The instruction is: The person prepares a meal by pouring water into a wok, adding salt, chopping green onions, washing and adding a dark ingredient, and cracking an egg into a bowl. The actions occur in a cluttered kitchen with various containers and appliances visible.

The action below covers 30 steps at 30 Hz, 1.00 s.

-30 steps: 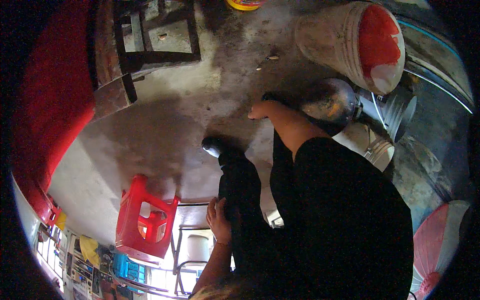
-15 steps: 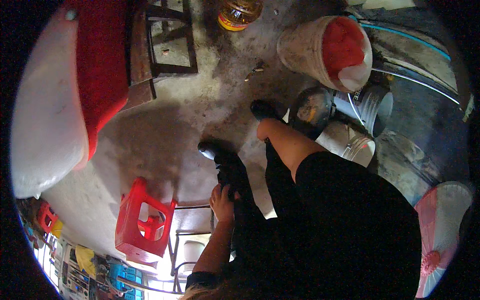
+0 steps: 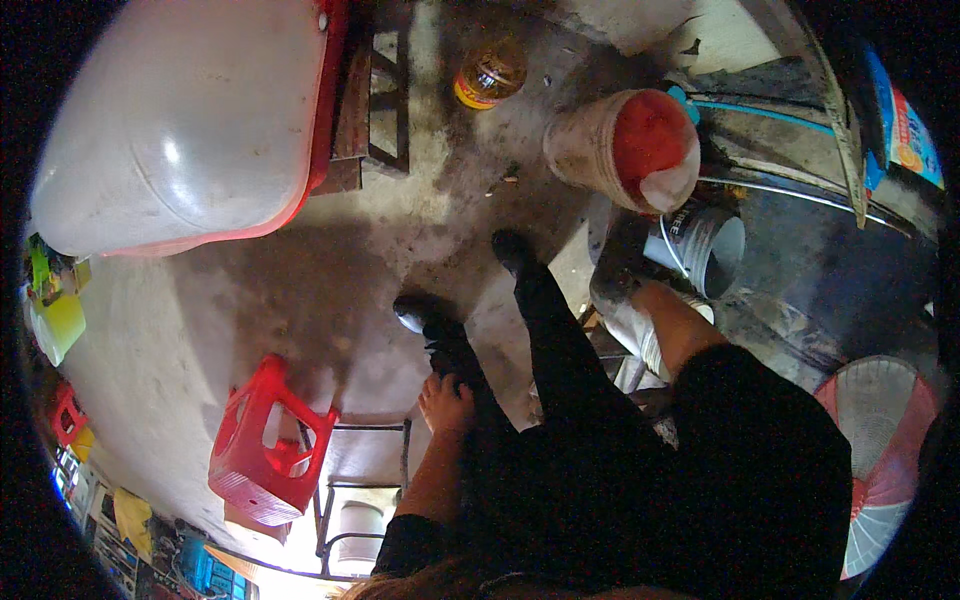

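Note:
My left hand (image 3: 446, 402) rests on the black trouser leg (image 3: 465, 360) of my left leg, its fingers apart and holding nothing I can see. My right forearm (image 3: 682, 325) reaches out to the right. At its end, my right hand (image 3: 640, 292) lies in shadow beside a dark, dull object (image 3: 622, 248), and its fingers cannot be made out. Whether it grips that object is hidden. A whitish bucket (image 3: 640, 335) lies just below this hand. Beyond the dark object, a grey bucket (image 3: 722, 252) lies on its side, with a thin handle.
A tall, dirty white bucket (image 3: 580, 150) with red inside stands ahead, near a bottle of amber liquid (image 3: 490, 75). A red plastic stool (image 3: 262, 460) is at left. A large whitish container (image 3: 190, 120) fills the upper left. A fan (image 3: 875, 440) is at right.
My right hand has left my right lower leg and swung right to the dark object, which now looks narrower. My left hand stays on my leg. The view has shifted.

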Each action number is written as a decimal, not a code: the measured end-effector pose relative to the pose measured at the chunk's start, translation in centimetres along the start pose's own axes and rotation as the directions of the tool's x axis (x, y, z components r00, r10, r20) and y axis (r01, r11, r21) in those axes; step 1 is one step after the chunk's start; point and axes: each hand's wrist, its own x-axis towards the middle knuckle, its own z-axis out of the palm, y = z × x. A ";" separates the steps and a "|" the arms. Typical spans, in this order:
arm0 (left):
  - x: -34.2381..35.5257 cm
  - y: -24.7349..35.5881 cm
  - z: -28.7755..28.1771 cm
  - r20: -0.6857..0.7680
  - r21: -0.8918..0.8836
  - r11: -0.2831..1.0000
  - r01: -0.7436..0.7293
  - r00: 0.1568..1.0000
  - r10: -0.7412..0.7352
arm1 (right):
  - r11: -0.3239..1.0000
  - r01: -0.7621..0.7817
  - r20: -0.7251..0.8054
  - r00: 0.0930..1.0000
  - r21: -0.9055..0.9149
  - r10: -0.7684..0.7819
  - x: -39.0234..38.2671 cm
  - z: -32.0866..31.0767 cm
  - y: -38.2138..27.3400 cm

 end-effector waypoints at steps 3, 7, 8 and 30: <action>-0.8 0.0 -0.5 -0.041 0.071 0.997 -0.042 0.998 0.045 | 0.968 -0.211 0.157 0.969 0.135 0.189 -6.9 0.1 4.3; -1.4 0.0 -3.0 0.002 0.141 0.989 -0.053 0.999 0.053 | 0.997 -0.049 -0.047 0.998 0.060 0.052 -17.0 -2.7 8.2; -1.6 -0.1 -3.9 0.006 0.138 0.987 -0.084 0.996 0.084 | 0.998 -0.019 -0.051 0.998 0.065 0.022 -19.0 -3.8 8.8; -2.7 10.5 -11.2 0.248 0.247 0.947 -0.207 0.958 0.145 | -0.208 0.435 -0.438 0.898 0.876 0.033 -19.2 1.2 11.1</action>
